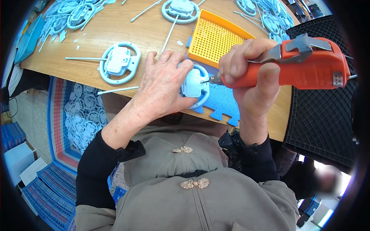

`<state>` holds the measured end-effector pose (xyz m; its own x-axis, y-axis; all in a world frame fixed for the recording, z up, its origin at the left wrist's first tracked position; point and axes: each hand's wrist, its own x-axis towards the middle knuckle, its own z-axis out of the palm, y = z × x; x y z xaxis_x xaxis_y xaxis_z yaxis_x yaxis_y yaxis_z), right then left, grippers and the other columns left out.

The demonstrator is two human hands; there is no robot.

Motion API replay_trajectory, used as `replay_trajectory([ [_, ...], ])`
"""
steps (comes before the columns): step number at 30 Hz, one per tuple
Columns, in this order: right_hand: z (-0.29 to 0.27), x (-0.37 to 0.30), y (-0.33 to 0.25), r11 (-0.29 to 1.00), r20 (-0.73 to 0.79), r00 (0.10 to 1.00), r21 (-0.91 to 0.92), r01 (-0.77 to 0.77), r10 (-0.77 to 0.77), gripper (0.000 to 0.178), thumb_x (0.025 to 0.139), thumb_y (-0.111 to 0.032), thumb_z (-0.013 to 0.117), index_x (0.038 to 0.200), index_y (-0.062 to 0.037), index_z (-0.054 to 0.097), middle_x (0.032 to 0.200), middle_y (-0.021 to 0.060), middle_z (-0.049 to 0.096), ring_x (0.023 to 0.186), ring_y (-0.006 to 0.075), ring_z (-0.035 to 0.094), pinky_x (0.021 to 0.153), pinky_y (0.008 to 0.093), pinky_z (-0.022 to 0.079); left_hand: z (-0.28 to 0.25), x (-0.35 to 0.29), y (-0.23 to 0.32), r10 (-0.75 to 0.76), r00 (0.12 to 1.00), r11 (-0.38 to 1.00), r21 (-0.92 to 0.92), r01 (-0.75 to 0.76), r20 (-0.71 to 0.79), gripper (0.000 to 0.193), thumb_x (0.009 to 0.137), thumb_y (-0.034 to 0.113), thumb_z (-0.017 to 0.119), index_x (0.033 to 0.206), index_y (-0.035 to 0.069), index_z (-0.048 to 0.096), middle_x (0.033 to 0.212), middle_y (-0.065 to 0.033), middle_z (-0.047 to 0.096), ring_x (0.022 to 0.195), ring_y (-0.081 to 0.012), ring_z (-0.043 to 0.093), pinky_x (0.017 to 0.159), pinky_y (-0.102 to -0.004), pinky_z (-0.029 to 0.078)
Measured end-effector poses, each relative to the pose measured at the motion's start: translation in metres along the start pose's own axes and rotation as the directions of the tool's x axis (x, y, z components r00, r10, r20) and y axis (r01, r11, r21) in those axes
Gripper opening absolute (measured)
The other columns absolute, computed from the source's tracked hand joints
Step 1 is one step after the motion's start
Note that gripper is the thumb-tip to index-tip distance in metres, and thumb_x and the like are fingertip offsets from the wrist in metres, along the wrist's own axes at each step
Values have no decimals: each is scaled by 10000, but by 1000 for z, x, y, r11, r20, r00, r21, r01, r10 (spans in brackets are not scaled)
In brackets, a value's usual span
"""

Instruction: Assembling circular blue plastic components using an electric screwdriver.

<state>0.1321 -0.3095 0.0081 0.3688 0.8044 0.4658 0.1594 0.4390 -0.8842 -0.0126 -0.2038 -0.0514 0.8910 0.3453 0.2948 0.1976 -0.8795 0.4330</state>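
Note:
A light blue toy steering-wheel controller [191, 85] with a long thin antenna lies on a blue foam mat [223, 101] near the table's front edge. My left hand [163, 86] presses over its left side, fingers and thumb gripping the rim. In my right hand [250, 71] is a red electric screwdriver [300, 65], held level with its bit pointing left. The bit's tip reaches the controller's back cover; whether a screw sits under it is too small to tell. Another such controller [118, 63] lies to the left, and one more [180, 9] lies beyond my left hand.
A yellow perforated basket [216, 36] stands behind the mat. Piles of light blue controllers [79, 15] fill the far left, with more [271, 17] far right. A black ribbed panel [323, 111] borders the table's right side. Below left, a striped bag [61, 127] holds many light blue parts.

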Motion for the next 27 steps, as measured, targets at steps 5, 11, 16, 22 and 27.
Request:
replay_trajectory([
  [5,5,-1,3,1000,21,1000,1,-9,9,429,893,-465,625,952,-59,500,664,41,507,535,150,500,506,311,441,0,-1,-3,3,1000,1000,11,-3,6,628,560,317,816,1077,61,567,1145,-120,539,1106,-301,500,939,-432,334],
  [11,7,7,8,998,49,997,42,-56,54,461,881,-502,626,961,-60,524,659,30,504,527,144,493,500,307,427,-8,2,-8,-4,1000,1000,4,4,26,620,565,321,817,1074,62,574,1148,-125,536,1125,-298,495,980,-464,317],
  [16,-21,22,4,962,-42,999,269,38,-27,495,879,-562,589,1011,-85,561,693,4,494,574,123,480,545,281,398,-49,-27,-39,-131,991,988,85,130,6,602,622,375,797,1092,57,598,1219,-161,520,1253,-352,431,1037,-622,243],
  [22,-47,51,21,975,-216,976,215,55,-7,400,891,-460,627,972,-77,544,690,16,512,592,129,483,590,299,401,-144,-121,-68,-437,870,875,334,351,229,685,465,428,855,996,52,641,1073,-115,586,1093,-332,522,910,-430,373],
  [27,-45,62,29,974,-212,977,218,66,-19,398,881,-433,652,994,-71,529,696,20,516,594,130,485,590,305,402,-136,-59,-65,-312,942,905,342,254,126,634,607,419,814,1080,46,616,1132,-151,570,1083,-336,521,910,-438,398],
])
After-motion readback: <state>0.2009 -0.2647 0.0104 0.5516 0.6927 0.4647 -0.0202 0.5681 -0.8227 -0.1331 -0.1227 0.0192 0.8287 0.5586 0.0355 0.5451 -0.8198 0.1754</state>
